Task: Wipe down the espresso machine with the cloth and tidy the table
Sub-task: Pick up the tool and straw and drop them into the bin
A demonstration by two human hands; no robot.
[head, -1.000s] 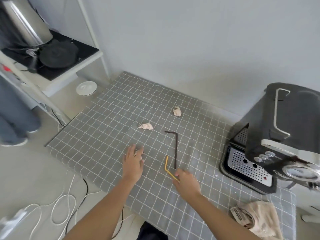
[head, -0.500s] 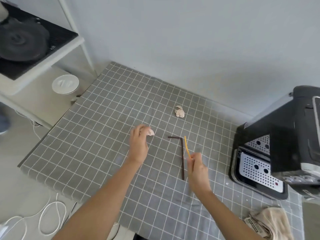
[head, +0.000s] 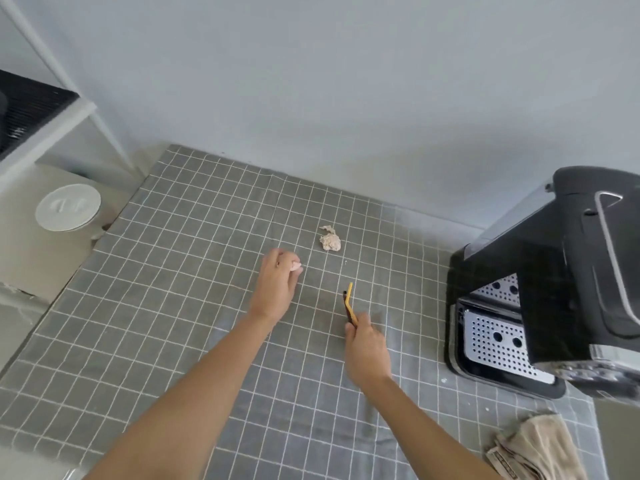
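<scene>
right hand (head: pixel 365 351) gripping straws (head: pixel 349 303), left hand (head: pixel 277 289) closed on paper scrap (head: pixel 297 266)

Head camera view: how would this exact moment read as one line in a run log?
step: tidying table | left hand: shut on paper scrap | right hand: shut on two straws | paper wad: on tablecloth | cloth: near espresso machine, untouched

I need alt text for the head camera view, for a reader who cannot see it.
Two bare hands work over a grey checked tablecloth: the left hand closes on a small crumpled scrap, the right hand holds a yellow and a dark straw. Another crumpled scrap lies beyond them; the black espresso machine and a beige cloth are at right.
</scene>
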